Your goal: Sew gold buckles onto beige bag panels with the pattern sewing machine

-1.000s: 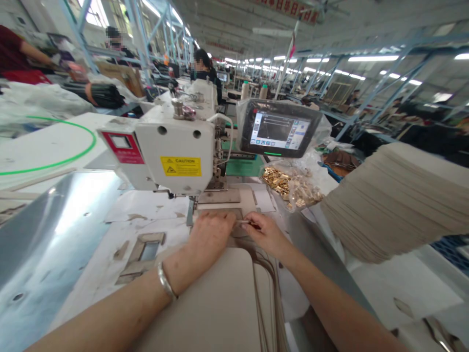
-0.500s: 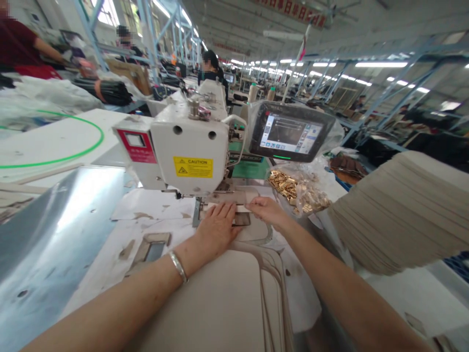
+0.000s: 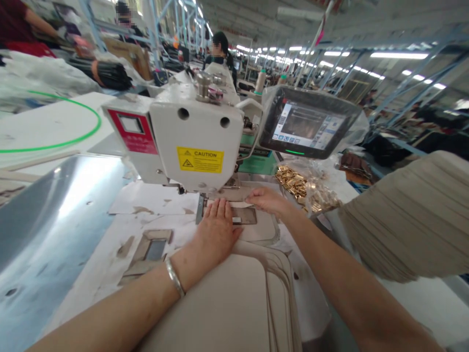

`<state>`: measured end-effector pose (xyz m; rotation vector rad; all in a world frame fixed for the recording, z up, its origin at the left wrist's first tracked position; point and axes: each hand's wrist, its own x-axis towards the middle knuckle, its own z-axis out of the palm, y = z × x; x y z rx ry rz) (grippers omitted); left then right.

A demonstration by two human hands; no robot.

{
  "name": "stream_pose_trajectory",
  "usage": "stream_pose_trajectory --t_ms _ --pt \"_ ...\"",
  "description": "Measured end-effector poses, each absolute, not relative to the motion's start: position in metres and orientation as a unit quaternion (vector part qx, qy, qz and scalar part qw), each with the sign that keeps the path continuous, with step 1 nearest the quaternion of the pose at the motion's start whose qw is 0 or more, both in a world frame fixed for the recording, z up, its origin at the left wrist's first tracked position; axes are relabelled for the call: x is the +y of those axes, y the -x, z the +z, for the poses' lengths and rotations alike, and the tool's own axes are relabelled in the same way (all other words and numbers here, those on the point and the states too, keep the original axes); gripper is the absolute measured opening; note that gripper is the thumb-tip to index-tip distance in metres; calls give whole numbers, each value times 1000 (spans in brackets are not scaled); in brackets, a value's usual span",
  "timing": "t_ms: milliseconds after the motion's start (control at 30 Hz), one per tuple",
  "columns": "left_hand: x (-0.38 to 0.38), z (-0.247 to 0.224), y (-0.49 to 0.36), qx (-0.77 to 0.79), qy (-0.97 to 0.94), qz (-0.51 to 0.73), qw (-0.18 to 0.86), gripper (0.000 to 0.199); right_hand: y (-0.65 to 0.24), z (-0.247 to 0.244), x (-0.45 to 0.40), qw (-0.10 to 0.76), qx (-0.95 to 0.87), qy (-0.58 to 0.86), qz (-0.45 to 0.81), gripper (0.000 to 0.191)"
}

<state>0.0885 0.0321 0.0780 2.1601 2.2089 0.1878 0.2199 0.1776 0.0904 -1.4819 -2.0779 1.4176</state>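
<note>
My left hand (image 3: 216, 232), a silver bangle at its wrist, lies flat with fingers stretched forward on the work under the sewing machine head (image 3: 196, 132). To its right, my right hand (image 3: 267, 200) pinches the end of a narrow beige strip (image 3: 239, 204). The strip runs left toward my left fingertips, which partly cover it. Beneath is a beige panel (image 3: 266, 230) with rounded corners, and a dark rectangular frame opening (image 3: 249, 215) shows beside my left hand. Closer to me, a stack of beige panels (image 3: 230, 303) lies under my left wrist.
A control screen (image 3: 309, 124) stands right of the machine, with a plastic bag of gold-coloured metal pieces (image 3: 293, 183) below it. A tall pile of beige pieces (image 3: 410, 215) leans at the right. A shiny metal plate (image 3: 54, 210) is at left. Other people are farther back.
My view has moved slightly closer, so the machine and screen look larger. Both hands stay in nearly the same place on the work; the strip's right end looks slightly raised.
</note>
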Motion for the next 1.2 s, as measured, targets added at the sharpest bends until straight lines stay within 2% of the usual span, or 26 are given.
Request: stream_pose_trajectory --t_ms 233,633,867,933,1067,1200 --pt "29 81 -95 746 -664 51 5 69 -220 77 175 144 -738 474 459 21" --pt "27 81 -95 750 -659 61 1 66 -227 81 173 146 -685 442 561 34" --pt "26 80 -87 661 -741 117 -2 34 -229 85 175 148 -593 418 672 38" --pt "27 80 -86 668 -735 117 19 38 -228 85 176 147 -584 428 674 35" --pt "30 81 -85 719 -687 100 32 64 -227 87 175 172 -557 448 677 32" --pt "30 80 -86 725 -682 95 32 69 -227 85 172 185 -569 448 664 32"
